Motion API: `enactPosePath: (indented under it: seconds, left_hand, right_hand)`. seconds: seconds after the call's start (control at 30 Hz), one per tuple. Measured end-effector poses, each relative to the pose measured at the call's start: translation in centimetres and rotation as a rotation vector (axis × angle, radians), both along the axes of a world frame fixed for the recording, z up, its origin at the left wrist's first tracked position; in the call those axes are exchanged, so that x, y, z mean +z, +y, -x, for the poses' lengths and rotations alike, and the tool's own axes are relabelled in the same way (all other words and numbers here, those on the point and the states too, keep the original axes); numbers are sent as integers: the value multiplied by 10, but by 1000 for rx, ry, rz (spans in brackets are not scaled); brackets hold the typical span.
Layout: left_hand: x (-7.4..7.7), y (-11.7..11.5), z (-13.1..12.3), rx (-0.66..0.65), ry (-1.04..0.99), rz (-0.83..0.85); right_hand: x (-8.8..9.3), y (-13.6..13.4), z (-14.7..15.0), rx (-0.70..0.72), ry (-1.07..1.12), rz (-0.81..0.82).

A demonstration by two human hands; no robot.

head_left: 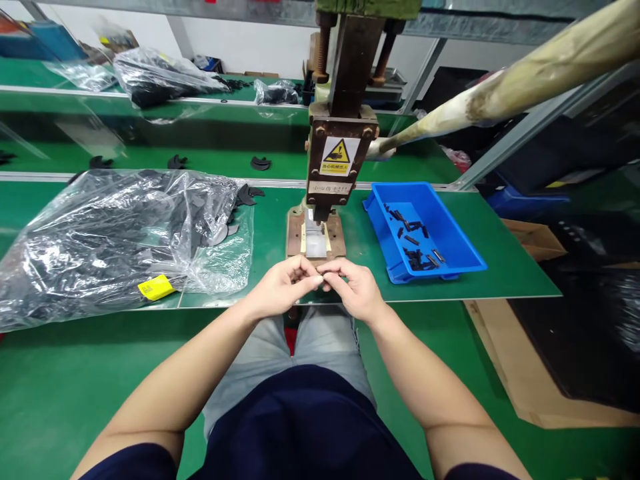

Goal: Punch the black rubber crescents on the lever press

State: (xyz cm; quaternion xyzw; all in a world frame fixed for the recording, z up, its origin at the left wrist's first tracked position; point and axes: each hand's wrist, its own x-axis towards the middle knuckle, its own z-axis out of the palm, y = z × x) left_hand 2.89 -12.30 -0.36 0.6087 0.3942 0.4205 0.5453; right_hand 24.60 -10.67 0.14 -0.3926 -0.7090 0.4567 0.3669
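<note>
Together, hands [283,289] [356,291] near the press [333,157].

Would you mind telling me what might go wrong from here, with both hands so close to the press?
The left hand and right hand meet just in front of the press, whose warning sign shows a hand, so they might be pinched if they strayed under it. The bulky clear bag reaches the table's front edge and could slip if nudged.

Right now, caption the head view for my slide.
Left fingers and right fingers meet by the press, between plastic bag and blue bin.
</note>
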Motion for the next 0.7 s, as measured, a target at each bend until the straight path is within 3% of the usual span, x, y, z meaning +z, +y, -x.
enactPosePath:
  seconds: [0.07,0.13,0.23,0.33,0.43,0.53,0.6,0.7]
  left_hand:
    - [-4,10,2,-75,-73,82]
    - [-10,26,6,-36,-109,78]
    - [-21,57,14,149,-106,-9]
    - [-31,88,20,322,9,-100]
    - [-36,110,22,370,281,-230]
    - [-33,120,21,298,531,-383]
    - [-29,122,19,241,622,-474]
    - [-23,123,17,185,684,-538]
  right_hand:
    - [8,2,-4,26,-91,-79]
    - [17,10,-13,-25,-162,-166]
    - [37,34,-38,-303,-152,-374]
    - [77,64,-62,-549,3,-682]
    - [137,77,-65,-499,190,-888]
    - [190,70,-46,-376,280,-934]
    - [209,62,-32,-327,282,-927]
    - [211,53,-20,-334,297,-916]
